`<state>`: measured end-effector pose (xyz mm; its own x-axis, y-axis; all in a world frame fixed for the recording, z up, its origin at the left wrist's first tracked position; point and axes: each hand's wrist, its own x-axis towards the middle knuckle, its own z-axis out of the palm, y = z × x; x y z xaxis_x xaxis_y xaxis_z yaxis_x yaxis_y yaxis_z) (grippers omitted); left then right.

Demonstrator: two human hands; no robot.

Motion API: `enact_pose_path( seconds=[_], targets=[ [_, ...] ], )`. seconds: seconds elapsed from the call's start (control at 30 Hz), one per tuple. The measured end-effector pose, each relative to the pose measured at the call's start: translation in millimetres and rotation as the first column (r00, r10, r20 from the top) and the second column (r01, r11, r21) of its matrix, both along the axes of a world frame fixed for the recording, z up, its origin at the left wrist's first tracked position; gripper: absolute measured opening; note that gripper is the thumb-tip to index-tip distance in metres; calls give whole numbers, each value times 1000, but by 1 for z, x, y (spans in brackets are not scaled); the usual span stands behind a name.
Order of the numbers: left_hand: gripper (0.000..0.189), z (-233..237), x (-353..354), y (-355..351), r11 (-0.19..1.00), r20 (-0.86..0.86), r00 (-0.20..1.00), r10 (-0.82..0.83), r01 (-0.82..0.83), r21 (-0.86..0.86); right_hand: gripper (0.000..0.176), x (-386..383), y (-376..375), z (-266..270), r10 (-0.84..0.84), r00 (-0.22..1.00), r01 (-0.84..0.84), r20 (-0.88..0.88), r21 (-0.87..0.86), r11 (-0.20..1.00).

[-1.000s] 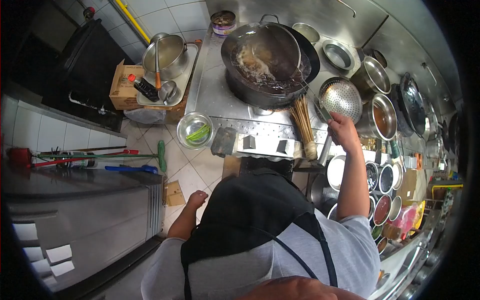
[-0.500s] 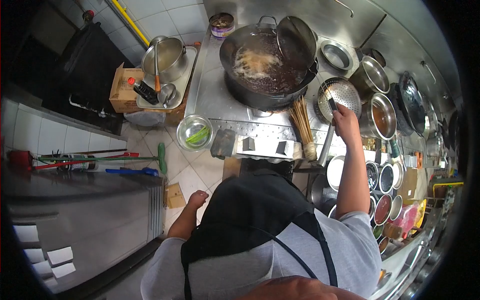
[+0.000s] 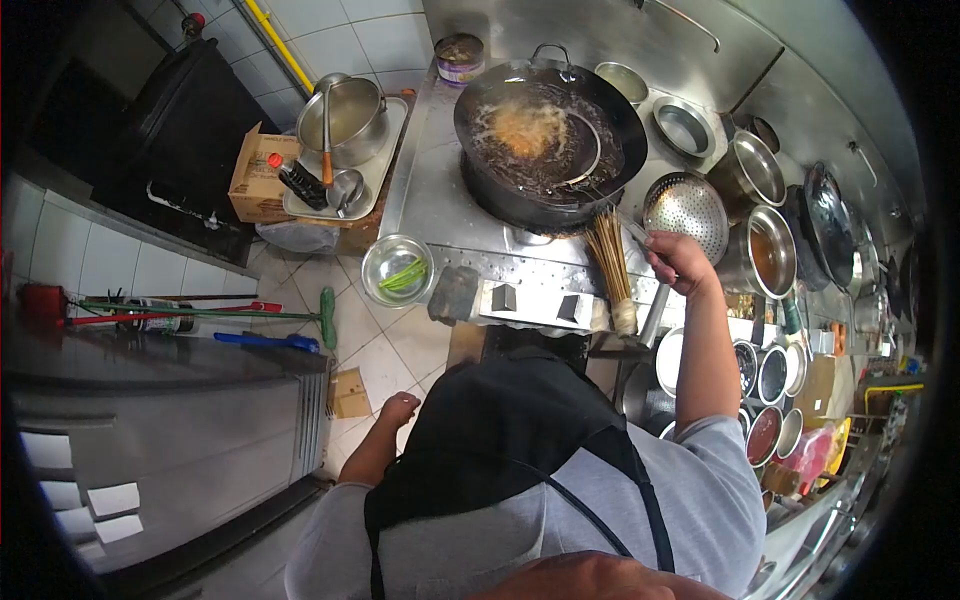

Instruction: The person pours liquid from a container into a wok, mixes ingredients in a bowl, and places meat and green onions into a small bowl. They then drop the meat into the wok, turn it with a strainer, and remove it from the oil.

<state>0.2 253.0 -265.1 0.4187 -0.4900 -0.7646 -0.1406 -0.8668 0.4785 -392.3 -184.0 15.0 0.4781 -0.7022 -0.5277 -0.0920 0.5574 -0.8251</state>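
My right hand (image 3: 680,263) is closed around the handle of a round wire strainer (image 3: 598,155). The strainer's head sits low in the black wok (image 3: 500,197), partly under the dark bubbling oil. Pale golden food (image 3: 525,130) froths in the oil to the left of the strainer; its kind I cannot make out. Close to my right hand lie a perforated metal skimmer (image 3: 687,215) and a bundled bamboo wok brush (image 3: 608,262). My left hand (image 3: 400,408) hangs beside the black apron (image 3: 500,420), fingers curled in, with nothing visible in it.
Left of the stove, a tray (image 3: 393,135) bears a pot (image 3: 345,120), a ladle (image 3: 346,188) and a red-capped bottle (image 3: 300,183). A bowl with green strips (image 3: 397,270) is at the stove's front left. Metal pots (image 3: 765,250) and several seasoning containers (image 3: 768,430) line the right side.
The strainer has gone from tilted up over the wok's right side down into the oil. My right hand has turned and dropped slightly. The view has shifted a little; my left hand stays low.
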Motion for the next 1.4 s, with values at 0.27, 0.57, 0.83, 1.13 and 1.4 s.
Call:
enact_pose_path(
  seconds=[0.27, 0.57, 0.83, 1.13, 1.4],
  targets=[
    [29, 14, 5, -5, 999, 46, 998, -49, 49, 14, 10, 28, 21, -41, -72, 970, 48, 233, 109, 993],
    [29, -9, 6, -16, 999, -33, 999, 18, -19, -47, 23, 9, 40, -43, -156, 970, 152, 188, 36, 988],
    [30, 9, 9, -23, 994, 49, 993, -106, 105, 31, 56, -12, 49, -37, -207, 975, 208, 76, 2, 978],
    [32, 8, 7, -34, 994, 33, 994, -100, 102, -49, 40, -14, 54, -24, -265, 962, 265, 61, 6, 964],
    [34, -30, 20, -16, 998, -17, 999, -48, 47, -38, 48, -10, 73, -31, 4, 957, -47, 290, 142, 989]
  ],
)
